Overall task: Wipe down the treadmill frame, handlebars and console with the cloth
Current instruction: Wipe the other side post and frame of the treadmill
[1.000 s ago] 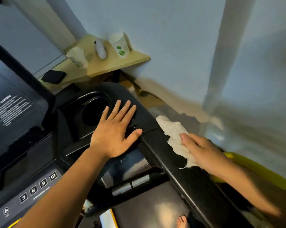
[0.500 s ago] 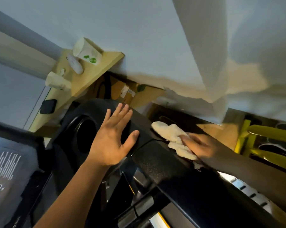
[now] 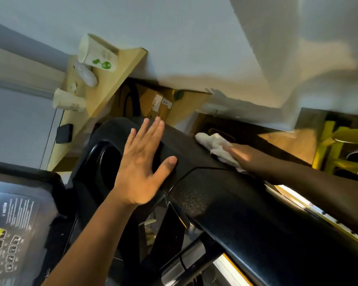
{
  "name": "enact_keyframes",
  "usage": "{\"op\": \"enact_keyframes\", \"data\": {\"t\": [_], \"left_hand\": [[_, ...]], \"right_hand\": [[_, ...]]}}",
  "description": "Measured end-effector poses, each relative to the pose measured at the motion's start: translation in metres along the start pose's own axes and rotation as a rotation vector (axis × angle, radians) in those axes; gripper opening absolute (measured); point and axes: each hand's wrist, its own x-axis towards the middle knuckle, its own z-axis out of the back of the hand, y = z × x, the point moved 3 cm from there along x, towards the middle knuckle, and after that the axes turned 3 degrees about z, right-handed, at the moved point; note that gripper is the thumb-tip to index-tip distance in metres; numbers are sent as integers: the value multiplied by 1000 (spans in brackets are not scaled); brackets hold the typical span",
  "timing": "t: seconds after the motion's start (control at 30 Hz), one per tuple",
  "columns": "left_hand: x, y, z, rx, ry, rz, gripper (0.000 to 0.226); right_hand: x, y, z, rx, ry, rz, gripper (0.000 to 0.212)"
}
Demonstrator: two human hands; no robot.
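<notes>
The left hand [image 3: 142,168] lay flat on the black console [image 3: 194,159], fingers straight and spread wide, just right of the cup holder [image 3: 110,164]. To the right, the right hand [image 3: 242,155] pressed the white cloth [image 3: 213,144] onto the console's far right edge; blur and shadow hid whether its fingers gripped the cloth or only lay over it. The handlebar [image 3: 256,223] ran toward the near right. At far left, a wooden counter [image 3: 103,89] carried two paper cups [image 3: 97,56] [image 3: 68,103] and a black phone [image 3: 64,133]. A caution label [image 3: 19,213] showed at near left.
</notes>
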Motion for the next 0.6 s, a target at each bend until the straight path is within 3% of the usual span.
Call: {"op": "enact_keyframes", "data": {"t": [0.07, 0.2, 0.33, 0.47, 0.53, 0.6], "left_hand": [[0, 0, 0, 12, -2, -1, 76], [0, 0, 0, 21, 9, 8, 76], [0, 0, 0, -4, 11, 14, 77], [0, 0, 0, -3, 20, 29, 77], [1, -1, 1, 10, 21, 45, 76], [-1, 0, 1, 3, 20, 67, 75]], "right_hand": [[5, 26, 0, 38, 19, 24, 42], [-5, 97, -2, 43, 12, 262, 43], [-53, 76, 3, 133, 62, 253, 45], [-33, 69, 11, -53, -27, 133, 38], [-13, 90, 2, -113, -16, 164, 43], [-15, 107, -7, 3, 7, 244, 44]]}}
